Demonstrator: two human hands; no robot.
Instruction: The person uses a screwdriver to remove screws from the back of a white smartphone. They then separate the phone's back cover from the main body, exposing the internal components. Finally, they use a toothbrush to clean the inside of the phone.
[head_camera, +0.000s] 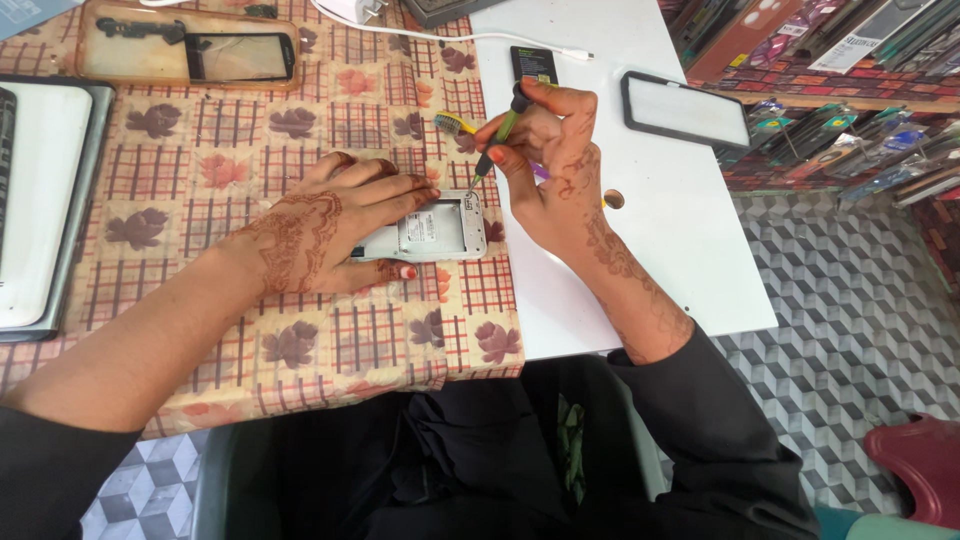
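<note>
Head view looks down on an opened phone (437, 228), lying back-side up with its cover off, on the worktop (250, 330) under a checked, leaf-printed cloth. The left hand (320, 235) rests flat across the phone's left half, its fingers (395, 190) spread and pressing down rather than curled round anything; the thumb lies along the phone's near edge. The right hand (548, 170) sits just right of the phone, its fingers pinched closed on a slim green-and-black screwdriver (500, 135), whose tip comes down at the phone's upper right corner.

Judging from its look, the phone is light, stiff and flat, with a smooth frame that would slide easily on the cloth, so a flat palm on it seems the steadying hold; its bared inner parts look fragile, and the outer rim is the safer place to take it. The screwdriver is thin and rigid, best held near its top between fingertips.

Beyond the phone lies a yellow-handled brush (452, 123), partly hidden by the right hand. Farther right of the phone, on a white board (690, 250), are a black-framed screen panel (685, 108) and a small dark battery (533, 62). Well left of the phone sits a tray with another phone (240, 56).
</note>
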